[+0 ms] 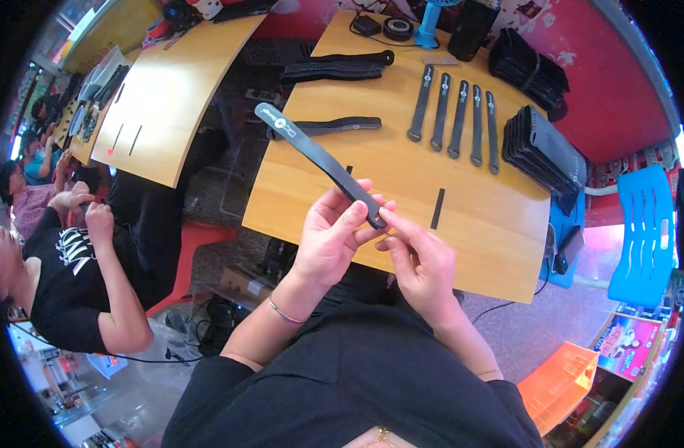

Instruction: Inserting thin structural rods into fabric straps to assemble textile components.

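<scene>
A long black strap point(312, 153) with white print near its far end slants up and to the left above the table. My left hand point(328, 237) is closed round its near end, the thumb on top. My right hand point(422, 263) pinches at that same end, beside a small slot. Between the right fingertips shows a thin sliver, too small to name. On the table beyond my hands, several similar straps point(457, 119) lie side by side in a row. A short dark strip point(437, 209) lies flat just beyond my right hand.
A pile of black straps point(334, 69) lies at the table's far left, with a smaller pile point(334, 127) nearer. Black stacked pieces point(543, 153) stand along the right edge. A dark bottle point(473, 30) and blue stand point(427, 31) are behind. A person point(88, 276) sits at left.
</scene>
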Demonstrator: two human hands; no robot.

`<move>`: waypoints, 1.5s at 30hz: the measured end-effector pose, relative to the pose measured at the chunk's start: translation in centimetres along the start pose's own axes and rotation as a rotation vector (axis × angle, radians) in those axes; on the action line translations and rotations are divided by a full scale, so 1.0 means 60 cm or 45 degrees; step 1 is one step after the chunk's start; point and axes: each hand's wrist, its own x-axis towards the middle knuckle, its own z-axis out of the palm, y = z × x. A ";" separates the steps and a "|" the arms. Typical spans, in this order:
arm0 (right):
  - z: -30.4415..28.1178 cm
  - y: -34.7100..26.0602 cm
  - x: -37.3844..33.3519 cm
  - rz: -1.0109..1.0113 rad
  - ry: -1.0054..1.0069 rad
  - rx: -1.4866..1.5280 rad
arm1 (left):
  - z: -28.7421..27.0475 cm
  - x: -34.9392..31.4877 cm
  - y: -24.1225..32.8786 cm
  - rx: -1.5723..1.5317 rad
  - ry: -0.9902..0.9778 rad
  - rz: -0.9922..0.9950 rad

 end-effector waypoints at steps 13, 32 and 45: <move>-0.003 -0.004 -0.003 0.289 -0.086 0.327 | 0.000 -0.003 -0.002 0.095 -0.024 0.095; 0.012 0.017 -0.003 0.274 0.018 0.391 | 0.013 0.004 -0.011 0.142 0.076 0.161; 0.012 0.023 0.013 0.344 0.000 0.597 | -0.011 0.020 0.000 0.599 -0.126 0.249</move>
